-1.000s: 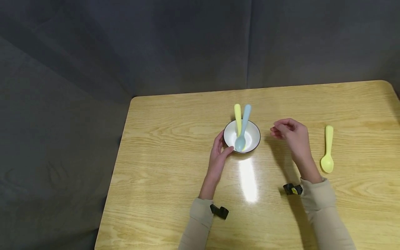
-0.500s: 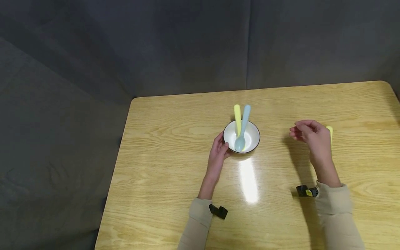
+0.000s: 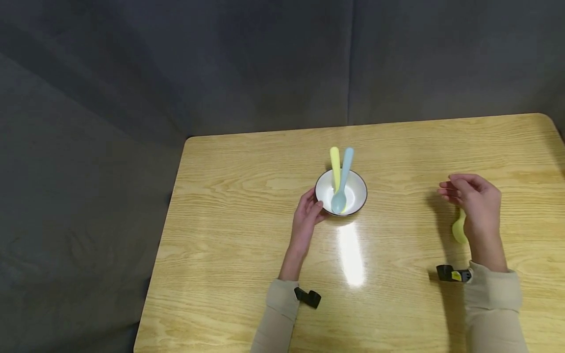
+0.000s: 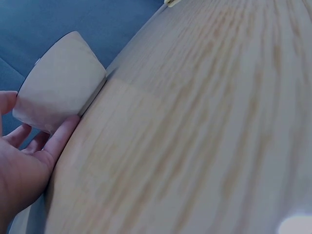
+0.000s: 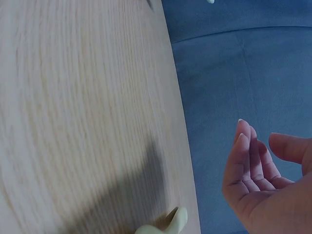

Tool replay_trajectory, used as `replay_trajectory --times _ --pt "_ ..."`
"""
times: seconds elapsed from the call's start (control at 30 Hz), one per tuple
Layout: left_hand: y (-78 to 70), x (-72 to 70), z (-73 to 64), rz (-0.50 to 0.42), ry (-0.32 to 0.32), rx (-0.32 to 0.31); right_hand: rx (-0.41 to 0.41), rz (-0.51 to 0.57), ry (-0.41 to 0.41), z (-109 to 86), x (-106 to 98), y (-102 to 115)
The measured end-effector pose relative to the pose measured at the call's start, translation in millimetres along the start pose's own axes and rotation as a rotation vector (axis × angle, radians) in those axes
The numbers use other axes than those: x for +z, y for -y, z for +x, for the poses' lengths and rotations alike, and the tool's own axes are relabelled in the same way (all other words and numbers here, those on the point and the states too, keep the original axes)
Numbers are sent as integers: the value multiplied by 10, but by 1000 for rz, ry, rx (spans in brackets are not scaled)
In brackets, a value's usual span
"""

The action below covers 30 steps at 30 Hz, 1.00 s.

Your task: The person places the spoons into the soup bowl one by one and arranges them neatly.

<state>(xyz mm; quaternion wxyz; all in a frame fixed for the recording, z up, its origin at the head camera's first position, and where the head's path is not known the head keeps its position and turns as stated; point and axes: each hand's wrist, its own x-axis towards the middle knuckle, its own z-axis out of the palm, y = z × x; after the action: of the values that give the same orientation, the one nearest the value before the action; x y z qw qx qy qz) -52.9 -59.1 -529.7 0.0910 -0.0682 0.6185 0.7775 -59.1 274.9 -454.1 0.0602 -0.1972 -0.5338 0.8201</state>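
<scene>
The left hand [image 3: 305,215] holds the bowl [image 3: 325,190]; the loose right hand [image 3: 477,202] is empty. It seems time to pinch the lone spoon [image 3: 459,232].

White bowl [image 3: 356,192], dark rim [image 3: 367,192], bright colours inside!
One yellow spoon [image 3: 335,164], one light blue spoon [image 3: 339,202] in there, a second yellow spoon [image 3: 459,232] at right; tan grain streaks the table [image 3: 229,235]; beige sleeves [image 3: 282,300], black wrist cameras [image 3: 314,299]; and the cloth [image 3: 265,63], dark grey from the head, blue from the wrists!

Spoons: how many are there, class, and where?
3: a yellow spoon and a light-blue spoon in the bowl, and a second yellow spoon on the table, partly hidden by the right hand.
</scene>
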Motion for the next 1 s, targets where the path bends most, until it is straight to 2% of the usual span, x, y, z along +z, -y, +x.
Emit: replay_trajectory --times 0.17,0.63,1.0 --pt "3 0 5 -9 -6 2 7 -11 -17 -1 -61 1" --pt "16 -1 0 -14 -6 17 52 51 -82 -5 -358 55" --pt "22 -7 -3 -19 -21 16 74 44 -97 -12 -455 69"
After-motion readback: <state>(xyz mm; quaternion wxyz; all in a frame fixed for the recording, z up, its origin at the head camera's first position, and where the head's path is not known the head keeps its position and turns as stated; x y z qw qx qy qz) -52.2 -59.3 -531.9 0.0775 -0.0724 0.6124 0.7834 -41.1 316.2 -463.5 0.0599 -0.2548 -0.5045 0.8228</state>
